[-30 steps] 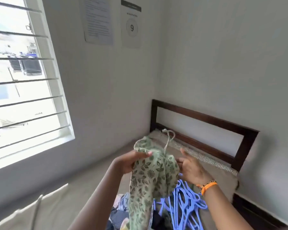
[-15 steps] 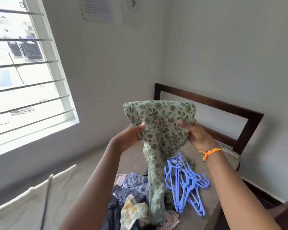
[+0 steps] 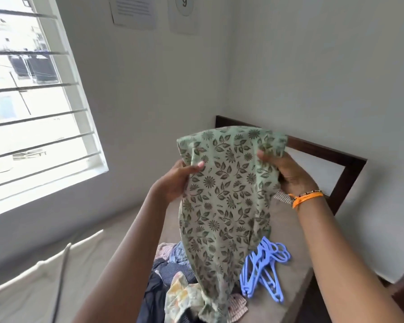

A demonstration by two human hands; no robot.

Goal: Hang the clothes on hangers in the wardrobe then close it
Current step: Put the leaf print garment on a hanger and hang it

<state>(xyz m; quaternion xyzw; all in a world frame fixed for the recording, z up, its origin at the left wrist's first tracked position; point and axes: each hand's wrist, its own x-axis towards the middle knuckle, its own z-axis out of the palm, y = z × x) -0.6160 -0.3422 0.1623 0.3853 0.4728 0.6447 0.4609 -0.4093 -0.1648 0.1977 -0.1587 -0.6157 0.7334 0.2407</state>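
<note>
The bed (image 3: 282, 297) fills the corner under the barred window (image 3: 33, 108), its dark headboard (image 3: 336, 157) against the wall; no wardrobe shows in this view. On the mattress lies a heap of clothes (image 3: 173, 283), and just beside it on the right a bundle of blue hangers (image 3: 264, 269).

Above them the green floral garment (image 3: 226, 194) is held up by its top edge, its lower end trailing down into the heap. The left hand (image 3: 175, 180) pinches one side of that edge, the right hand (image 3: 287, 173) grips the other, so each grip is closed on cloth.

To do this step well, I judge the garment should be spread enough to find its neck or waist opening, lifted clear of the heap, then held in one hand while the other draws a single hanger from the tangled bundle.
</note>
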